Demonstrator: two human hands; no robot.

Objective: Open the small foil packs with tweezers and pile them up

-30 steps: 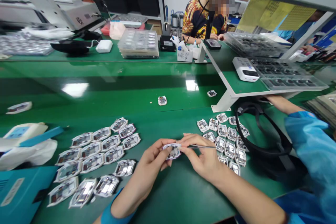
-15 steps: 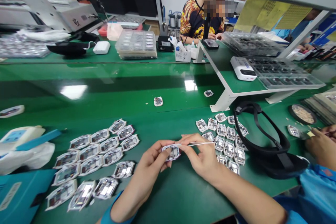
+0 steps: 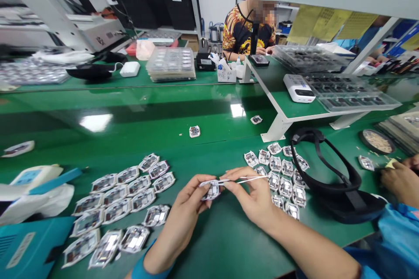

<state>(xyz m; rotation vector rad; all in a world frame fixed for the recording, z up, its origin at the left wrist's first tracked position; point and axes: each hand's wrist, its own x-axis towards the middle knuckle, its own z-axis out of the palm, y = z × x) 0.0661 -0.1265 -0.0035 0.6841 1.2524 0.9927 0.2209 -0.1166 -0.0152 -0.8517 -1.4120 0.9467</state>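
Observation:
My left hand [image 3: 188,207] pinches a small white watch case [image 3: 211,190] with an exposed circuit board, tilted up over the green bench. In my right hand [image 3: 253,198] is a pair of white tweezers [image 3: 246,179]. Their dark tips reach the upper right edge of the case; whether they grip a part is too small to tell. Several similar open cases [image 3: 118,210] lie in rows to the left of my left hand. Another group of open cases [image 3: 286,186] lies just beyond and right of my right hand.
A black headset with a strap [image 3: 334,183] lies to the right, near a co-worker's hand [image 3: 399,183]. A white-legged shelf [image 3: 278,127] stands at back right. A teal box [image 3: 29,248] occupies the lower left. Single cases [image 3: 194,131] lie farther back.
The camera view has tipped slightly upward and shifted. The tweezers' two arms and dark tips now show more plainly at the case's edge. Both hands keep their holds.

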